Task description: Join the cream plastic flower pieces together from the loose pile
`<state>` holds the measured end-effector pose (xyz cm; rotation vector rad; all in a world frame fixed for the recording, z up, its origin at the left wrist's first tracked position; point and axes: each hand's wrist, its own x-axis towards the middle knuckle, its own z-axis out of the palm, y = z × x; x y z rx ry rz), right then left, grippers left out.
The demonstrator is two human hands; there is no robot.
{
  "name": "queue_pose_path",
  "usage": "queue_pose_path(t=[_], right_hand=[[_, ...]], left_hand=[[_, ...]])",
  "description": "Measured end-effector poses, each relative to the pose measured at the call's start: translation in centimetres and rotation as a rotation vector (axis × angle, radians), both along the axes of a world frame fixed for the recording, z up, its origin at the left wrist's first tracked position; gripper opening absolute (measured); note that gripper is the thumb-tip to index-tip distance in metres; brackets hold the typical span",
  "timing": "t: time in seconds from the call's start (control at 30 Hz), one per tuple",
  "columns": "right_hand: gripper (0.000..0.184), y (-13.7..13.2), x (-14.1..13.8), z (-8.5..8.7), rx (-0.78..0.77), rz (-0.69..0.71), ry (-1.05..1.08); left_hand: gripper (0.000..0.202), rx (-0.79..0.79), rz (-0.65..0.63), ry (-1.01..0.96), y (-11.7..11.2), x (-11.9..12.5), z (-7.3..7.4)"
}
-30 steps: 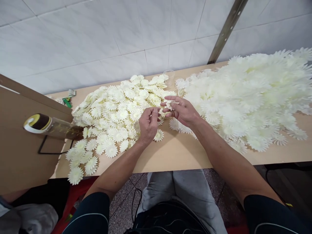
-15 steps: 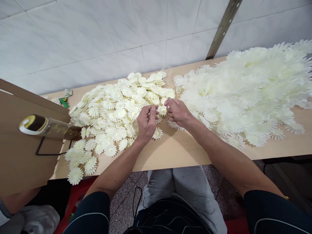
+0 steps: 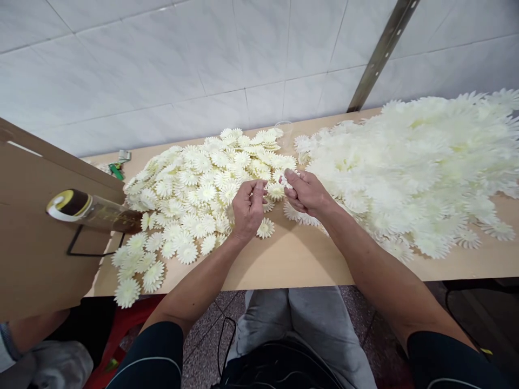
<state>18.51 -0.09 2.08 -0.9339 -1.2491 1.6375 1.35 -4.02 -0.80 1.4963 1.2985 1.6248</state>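
Observation:
My left hand (image 3: 248,209) is closed in a pinch above the front of the left heap of cream artificial flowers (image 3: 194,183). What its fingertips hold, if anything, is too small to make out. Just to its right, my right hand (image 3: 306,192) is closed, thumb on top, with the white petals of an artificial flower (image 3: 286,182) showing at its fingers. A small gap separates the two hands. Below them, a single loose flower (image 3: 265,228) lies on the wooden table (image 3: 284,267).
A larger pile of paler flower pieces (image 3: 421,167) covers the table's right side. At left, a bottle of brown liquid (image 3: 109,213) sits beside a cardboard panel (image 3: 48,243). A clear cup (image 3: 284,128) stands near the tiled wall. Another person's arm (image 3: 38,329) shows at lower left.
My right thumb has lifted and the fist has loosened, and white petals now show in its fingers. My left hand stays pinched in nearly the same place. The view has tilted slightly.

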Motion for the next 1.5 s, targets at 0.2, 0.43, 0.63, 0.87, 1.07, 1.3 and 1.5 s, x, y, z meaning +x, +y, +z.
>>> queue_pose_path(t=[0.2,0.43,0.63,0.87,1.07,1.3,1.5], right_hand=[[0.06,0.4,-0.4,-0.4,-0.044,-0.122,-0.004],[0.035,0.7,0.0,-0.4,-0.062,0.089,0.074],[0.035,0.9,-0.2,-1.1,-0.008,0.071,0.009],[0.029,0.3,-0.3,-0.7,0.035,0.003,-0.161],[0.035,-0.4,0.0,0.5,0.157,0.035,-0.294],[0.034,-0.6,0.2,0.0,0.34,-0.017,-0.335],[0.064,-0.4,0.1,-0.3,0.51,-0.047,-0.303]], left_hand=[[0.041,0.001,0.008,0.006,0.0,0.1,-0.1],[0.04,0.002,0.001,-0.005,-0.1,0.2,0.2],[0.042,-0.005,0.005,0.007,0.1,0.0,0.0],[0.039,-0.052,-0.057,0.002,0.5,0.0,-0.6],[0.048,-0.15,-0.074,-0.156,1.1,-0.1,-0.9],[0.05,-0.321,-0.157,-0.383,2.0,-0.6,-0.7],[0.047,-0.377,-0.173,-0.451,2.0,-0.9,-0.2]])
